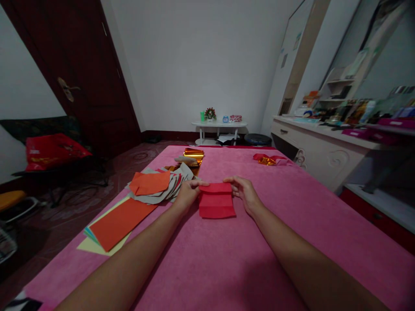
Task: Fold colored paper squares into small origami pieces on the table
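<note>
Between my two hands a red sheet of paper (216, 206) with crosswise creases is held by its far corners, just over the pink cloth. My left hand (190, 190) pinches the far left corner, thumb along the edge. At the far right corner my right hand (243, 192) grips the paper between thumb and fingers. Left of my left hand lies a pile of grey and red paper pieces (155, 196), topped by an orange piece (151, 182). Nearer to me, an orange sheet (123, 221) rests on yellow and blue-green sheets.
A pink cloth (207, 263) covers the table. Gold foil (194, 155) sits beyond the paper pile; a red and gold bundle (267, 160) lies at the far right. A white dresser (319, 149) stands on the right, a chair with a red bag (55, 151) on the left.
</note>
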`<state>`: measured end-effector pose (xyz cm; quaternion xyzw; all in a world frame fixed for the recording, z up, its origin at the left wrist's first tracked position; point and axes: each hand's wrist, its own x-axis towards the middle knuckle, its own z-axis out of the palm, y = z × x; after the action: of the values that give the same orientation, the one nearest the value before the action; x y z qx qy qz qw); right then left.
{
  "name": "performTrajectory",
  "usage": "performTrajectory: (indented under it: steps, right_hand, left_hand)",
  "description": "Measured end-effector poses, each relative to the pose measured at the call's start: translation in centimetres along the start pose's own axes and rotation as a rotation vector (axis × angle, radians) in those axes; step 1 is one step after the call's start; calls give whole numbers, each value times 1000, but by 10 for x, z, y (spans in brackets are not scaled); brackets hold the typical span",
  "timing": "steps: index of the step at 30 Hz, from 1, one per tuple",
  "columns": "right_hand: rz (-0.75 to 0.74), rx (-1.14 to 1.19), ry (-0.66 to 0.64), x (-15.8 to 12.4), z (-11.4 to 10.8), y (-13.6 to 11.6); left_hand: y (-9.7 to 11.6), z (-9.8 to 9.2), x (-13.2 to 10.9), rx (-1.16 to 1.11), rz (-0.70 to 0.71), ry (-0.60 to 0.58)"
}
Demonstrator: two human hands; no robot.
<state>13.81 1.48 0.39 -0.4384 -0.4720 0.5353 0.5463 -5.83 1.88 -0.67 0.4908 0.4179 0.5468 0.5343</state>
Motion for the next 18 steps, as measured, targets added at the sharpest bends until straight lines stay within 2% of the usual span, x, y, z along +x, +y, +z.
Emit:
performTrajectory:
  steps: [6,14,18]
  right_hand:
    - [-38,17,27,2,0,5]
    - [-144,-16,128,4,-2,5]
    - [-156,15,160,7,-3,7]
  left_hand:
    - [1,2,-1,59,90,-10]
    - [5,1,-4,95,-34,-113]
    - [9,0,-6,133,-35,-149]
